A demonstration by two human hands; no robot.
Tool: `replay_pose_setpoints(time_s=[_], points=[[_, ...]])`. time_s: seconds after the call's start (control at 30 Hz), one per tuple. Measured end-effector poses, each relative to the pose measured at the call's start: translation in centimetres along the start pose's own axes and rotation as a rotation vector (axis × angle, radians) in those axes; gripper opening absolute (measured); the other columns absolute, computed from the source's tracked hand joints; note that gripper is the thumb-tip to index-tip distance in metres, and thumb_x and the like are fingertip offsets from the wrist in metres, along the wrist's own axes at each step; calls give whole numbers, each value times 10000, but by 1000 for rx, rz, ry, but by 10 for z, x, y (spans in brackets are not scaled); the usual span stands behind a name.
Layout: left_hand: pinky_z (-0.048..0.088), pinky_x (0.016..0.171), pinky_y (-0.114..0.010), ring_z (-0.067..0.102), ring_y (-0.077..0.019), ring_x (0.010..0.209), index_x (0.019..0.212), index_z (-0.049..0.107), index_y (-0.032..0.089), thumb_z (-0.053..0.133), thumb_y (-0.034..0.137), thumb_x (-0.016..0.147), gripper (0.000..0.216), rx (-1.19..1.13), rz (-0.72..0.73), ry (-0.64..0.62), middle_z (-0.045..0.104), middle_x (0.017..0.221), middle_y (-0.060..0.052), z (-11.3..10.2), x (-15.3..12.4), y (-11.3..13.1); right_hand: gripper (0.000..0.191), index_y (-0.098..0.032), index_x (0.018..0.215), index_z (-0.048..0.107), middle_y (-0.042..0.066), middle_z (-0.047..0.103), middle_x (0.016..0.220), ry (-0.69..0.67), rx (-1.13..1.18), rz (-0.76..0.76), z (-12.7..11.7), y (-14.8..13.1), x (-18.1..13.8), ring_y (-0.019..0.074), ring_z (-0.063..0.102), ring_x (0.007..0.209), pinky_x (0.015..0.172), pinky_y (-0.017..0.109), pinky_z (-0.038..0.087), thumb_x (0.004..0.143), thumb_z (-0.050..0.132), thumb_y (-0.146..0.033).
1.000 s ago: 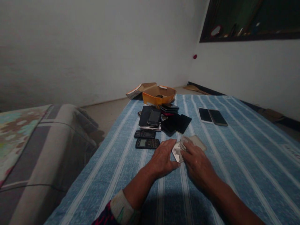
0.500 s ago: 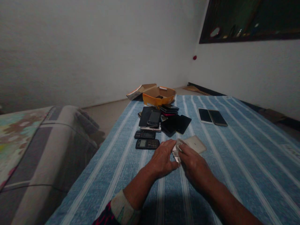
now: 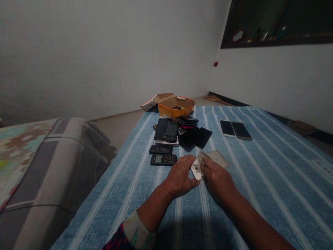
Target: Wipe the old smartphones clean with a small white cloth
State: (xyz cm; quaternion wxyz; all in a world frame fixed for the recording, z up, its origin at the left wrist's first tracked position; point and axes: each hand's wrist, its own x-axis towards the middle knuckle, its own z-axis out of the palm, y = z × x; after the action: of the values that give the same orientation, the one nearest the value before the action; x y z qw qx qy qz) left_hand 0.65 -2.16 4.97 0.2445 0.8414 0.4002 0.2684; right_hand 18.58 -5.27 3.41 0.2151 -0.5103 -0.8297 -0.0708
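A pale gold phone (image 3: pixel 220 158) lies flat on the blue striped cloth (image 3: pixel 260 180) in front of me. My left hand (image 3: pixel 179 177) rests on the cloth, its curled fingers gripping the phone's near left edge. My right hand (image 3: pixel 217 178) presses a small crumpled whitish wipe (image 3: pixel 201 160) onto the phone's near end, fingers closed over it. The dim light hides the finger detail.
Just beyond my hands lie two black keypad phones (image 3: pixel 163 159) and a pile of dark phones (image 3: pixel 182 133). An open orange box (image 3: pixel 176 106) stands at the far edge. Two smartphones (image 3: pixel 235 129) lie side by side at the right. Rolled bedding (image 3: pixel 65 166) is on the left.
My right hand has rubbed the wipe a little back and forth over the phone's near end. My left hand and the phone stay where they were.
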Motion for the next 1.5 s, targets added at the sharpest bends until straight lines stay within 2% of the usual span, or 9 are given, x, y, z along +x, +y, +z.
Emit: replay_pose_setpoints(time_s=[0.2,0.37,0.6,0.83,1.03,1.27,1.4,1.5], points=[[427,1021,-474,559,-304,1136,1198,555,202,749,250,687,549,-27,7,34,622,1179,-75,2,-1,-2,322,-191,1123,703,106,650,1293,28,47,-18,1,-3,0,261,625,1169,954,368,543,901,510,-60],[429,1015,-473,563,-308,1128,1165,566,211,761,245,678,526,-9,-3,18,627,1162,-68,1,-1,-2,322,-198,1096,715,101,692,1181,1,-1,15,3,-3,2,243,662,1052,870,346,560,904,487,-75],[421,1033,-473,552,-308,1164,1223,539,172,774,224,676,598,10,-9,1,611,1242,-100,0,0,0,310,-201,1071,726,88,679,1231,-8,-60,39,0,-2,2,228,655,1021,868,319,534,906,496,-77],[430,1023,-468,564,-303,1133,1158,565,191,764,227,669,529,13,-16,2,628,1177,-76,1,0,-1,325,-198,1087,727,93,680,1223,-33,-39,60,0,-7,2,234,641,1033,896,329,509,911,484,-71],[429,1027,-476,564,-310,1141,1148,567,184,762,245,678,512,17,-2,-8,625,1186,-86,0,3,0,322,-185,1062,732,90,689,1187,-41,-63,95,-2,-7,4,230,643,978,859,315,501,914,473,-64],[401,1068,-509,534,-334,1236,1276,507,183,785,255,664,676,35,-22,-30,582,1321,-130,-1,3,0,301,-177,1055,733,92,684,1203,-12,-47,82,-2,-4,5,238,632,1004,849,318,487,920,486,-71],[402,1073,-500,544,-324,1224,1246,526,183,791,247,661,645,35,-32,-38,607,1287,-117,-1,4,1,295,-190,1011,741,86,697,1148,-21,-48,65,-2,-4,4,223,634,941,819,311,488,923,485,-74],[410,1070,-487,552,-321,1212,1222,540,180,796,232,649,630,42,-33,-28,617,1265,-108,-1,4,2,284,-187,1043,735,90,686,1188,-13,-50,50,-2,-4,5,231,631,976,838,316,487,927,497,-85]])
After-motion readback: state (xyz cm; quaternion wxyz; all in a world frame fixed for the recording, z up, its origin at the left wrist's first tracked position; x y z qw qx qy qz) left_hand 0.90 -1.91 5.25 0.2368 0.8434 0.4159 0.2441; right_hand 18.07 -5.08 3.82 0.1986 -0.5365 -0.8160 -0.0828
